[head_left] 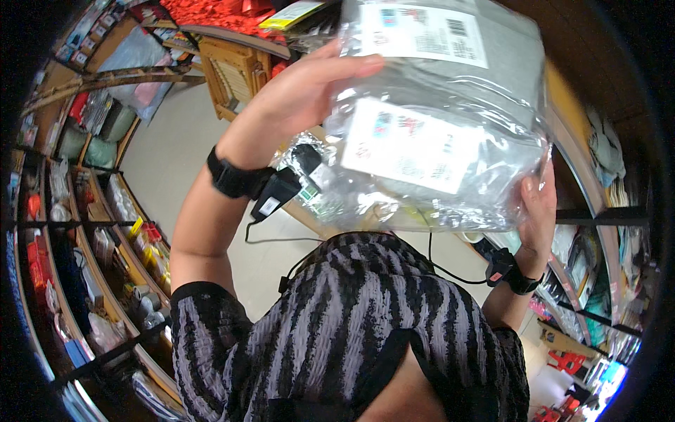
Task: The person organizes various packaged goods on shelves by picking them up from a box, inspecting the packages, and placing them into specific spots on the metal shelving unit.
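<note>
A room lined with curved-looking shelving (pixel 105 281), its tiers packed with assorted goods, surrounds the person I observe over the remote feed. The pale floor (pixel 162 151) shows between the shelves and the body. A wooden rack (pixel 228 77) stands at upper left, just below a spread of red goods (pixel 211 13). I record the wearer in a black-and-grey striped shirt (pixel 351 302). Raised in front of the chest is a clear plastic package (pixel 510 84) with grey contents, held between both hands; whether it is one pack or several I cannot tell. The left hand (pixel 306 88) grips its left edge, thumb laid over the plastic. The right hand (pixel 538 211) holds the lower right edge, its fingers partly hidden. I note two white labels (pixel 408 146) on the wrapping, one above the other. Each wrist carries a black strap (pixel 230 176) with a small dark device (pixel 279 191).
</note>
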Demonstrator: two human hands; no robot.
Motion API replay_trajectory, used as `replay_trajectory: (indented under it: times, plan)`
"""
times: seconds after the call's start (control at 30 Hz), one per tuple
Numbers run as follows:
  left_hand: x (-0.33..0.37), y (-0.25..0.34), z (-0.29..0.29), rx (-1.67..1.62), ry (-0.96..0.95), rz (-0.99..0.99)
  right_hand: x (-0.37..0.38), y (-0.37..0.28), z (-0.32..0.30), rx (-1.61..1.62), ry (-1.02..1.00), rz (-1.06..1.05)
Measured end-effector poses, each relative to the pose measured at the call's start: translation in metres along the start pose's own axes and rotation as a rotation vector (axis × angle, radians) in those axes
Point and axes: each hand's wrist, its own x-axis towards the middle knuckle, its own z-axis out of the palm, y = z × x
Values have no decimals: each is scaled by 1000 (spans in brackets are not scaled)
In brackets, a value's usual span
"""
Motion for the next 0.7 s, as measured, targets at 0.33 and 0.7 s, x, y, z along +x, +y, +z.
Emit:
replay_trajectory:
  times: [0.33,0.7]
  plan:
    - [-113,-50,-57,-350,468,-6,42,74,44,755,-715,443]
    - [-153,-144,-58,-709,799,64,4,150,66,902,-555,758]
